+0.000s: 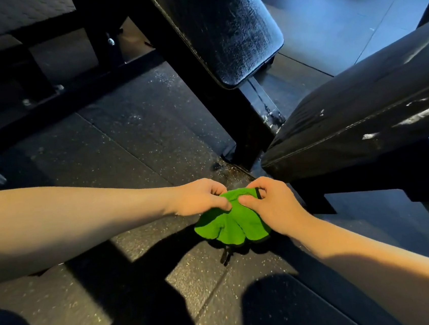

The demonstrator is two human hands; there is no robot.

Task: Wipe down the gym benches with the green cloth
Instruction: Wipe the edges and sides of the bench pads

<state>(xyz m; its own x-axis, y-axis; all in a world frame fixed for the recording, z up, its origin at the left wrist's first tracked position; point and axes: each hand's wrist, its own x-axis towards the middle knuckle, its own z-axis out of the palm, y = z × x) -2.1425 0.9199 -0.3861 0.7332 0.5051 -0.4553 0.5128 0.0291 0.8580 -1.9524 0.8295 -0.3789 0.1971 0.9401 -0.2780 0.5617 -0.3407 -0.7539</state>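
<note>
Two hands (198,197) (273,206) pinching green cloth (230,224), benches (361,109) cropped

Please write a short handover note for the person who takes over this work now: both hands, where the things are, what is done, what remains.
Left hand: pinches the top edge of the green cloth.
Right hand: pinches the same edge, right beside it.
Cloth: hangs bunched under both hands, above the rubber floor, touching no bench.
Done: the upper bench pad shows streaks, perhaps from wiping; I cannot confirm this.
Left: the right bench pad, nearest the hands, still has white marks on its side; probably wipe it next.
</note>
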